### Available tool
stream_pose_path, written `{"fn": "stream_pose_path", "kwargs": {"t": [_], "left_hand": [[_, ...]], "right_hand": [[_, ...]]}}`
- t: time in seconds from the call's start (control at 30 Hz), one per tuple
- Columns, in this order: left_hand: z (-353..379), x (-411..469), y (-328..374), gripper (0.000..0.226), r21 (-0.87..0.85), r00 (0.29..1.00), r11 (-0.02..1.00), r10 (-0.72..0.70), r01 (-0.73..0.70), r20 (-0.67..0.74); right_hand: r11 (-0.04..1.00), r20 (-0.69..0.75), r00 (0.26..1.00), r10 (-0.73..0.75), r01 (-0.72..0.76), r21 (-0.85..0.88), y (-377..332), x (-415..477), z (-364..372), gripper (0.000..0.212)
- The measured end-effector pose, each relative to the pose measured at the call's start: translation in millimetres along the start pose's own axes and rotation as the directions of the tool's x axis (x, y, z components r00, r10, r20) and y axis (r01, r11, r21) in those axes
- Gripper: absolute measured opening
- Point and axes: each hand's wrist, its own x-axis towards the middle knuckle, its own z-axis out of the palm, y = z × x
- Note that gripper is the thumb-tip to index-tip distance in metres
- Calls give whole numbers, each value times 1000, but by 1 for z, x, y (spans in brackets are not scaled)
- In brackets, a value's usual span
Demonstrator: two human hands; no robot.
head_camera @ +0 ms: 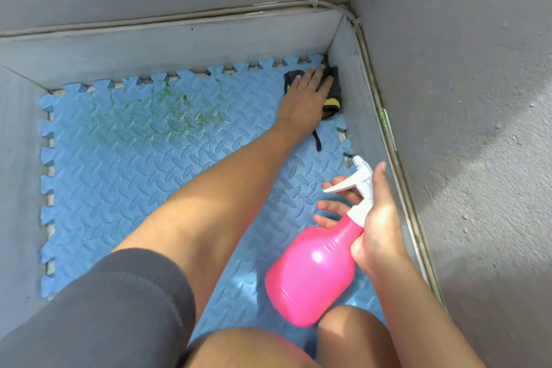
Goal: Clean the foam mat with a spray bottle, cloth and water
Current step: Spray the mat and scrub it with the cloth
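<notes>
While the left hand lies flat with its fingers spread on the cloth, the right hand is wrapped around the neck of the bottle, just under the white spray head. The left hand presses the cloth down and does not grip it, as far as one can see. The cloth is dark with a yellow part, and it sits at about 1 o'clock on the mat, in the corner where two grey walls meet. The mat is blue, with a woven relief and toothed edges, and it covers the floor between the walls. A green stain spreads over the mat at about 11 o'clock, well apart from the cloth. The pink bottle is tilted, its nozzle pointing toward 12 o'clock, and it hangs above the mat at about 5 o'clock. Two knees show at 6 o'clock.
</notes>
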Motion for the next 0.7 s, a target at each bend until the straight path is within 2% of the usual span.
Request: {"fn": "stream_pose_path", "kwargs": {"t": [0.03, 0.13, 0.2, 0.23, 0.3, 0.4, 0.47, 0.53, 0.6, 0.7], "left_hand": [[-3, 0, -14, 66, 30, 999, 999, -35, 36, -33], [-14, -13, -52, 63, 93, 954, 953, -279, 289, -112], [-21, -33, -63, 63, 83, 935, 934, -339, 348, -106], [-21, -46, -62, 65, 76, 942, 942, -319, 327, -100], [-17, -82, -59, 70, 38, 979, 982, -183, 187, -85], [-17, -150, -61, 78, -12, 1000, 1000, 16, -16, -26], [-25, -199, -76, 85, -29, 1000, 1000, 7, -7, -2], [-32, -250, -98, 91, -23, 996, 996, -88, 88, -21], [-39, -299, -122, 93, -15, 967, 970, -242, 242, -75], [-50, -352, -164, 92, -39, 859, 871, -491, 491, -144]], "right_hand": [[1000, 29, 1000, 6, -5, -26, -1, 1, 3, 67], [993, 87, 996, 13, -3, -114, -2, 2, 14, 73], [982, 111, 994, 8, 13, -187, 0, 2, 25, 75], [976, 127, 992, 7, 21, -215, 0, 3, 31, 69], [963, 148, 989, 11, 30, -269, 0, 0, 44, 58], [943, 156, 988, 14, 39, -330, 5, -1, 58, 73], [923, 179, 984, 18, 52, -381, 8, -1, 67, 81], [891, 221, 975, 11, 91, -445, 10, -1, 78, 75], [865, 267, 963, -22, 152, -479, 14, -3, 91, 60], [823, 290, 955, -63, 214, -526, 23, -6, 106, 51]]}}
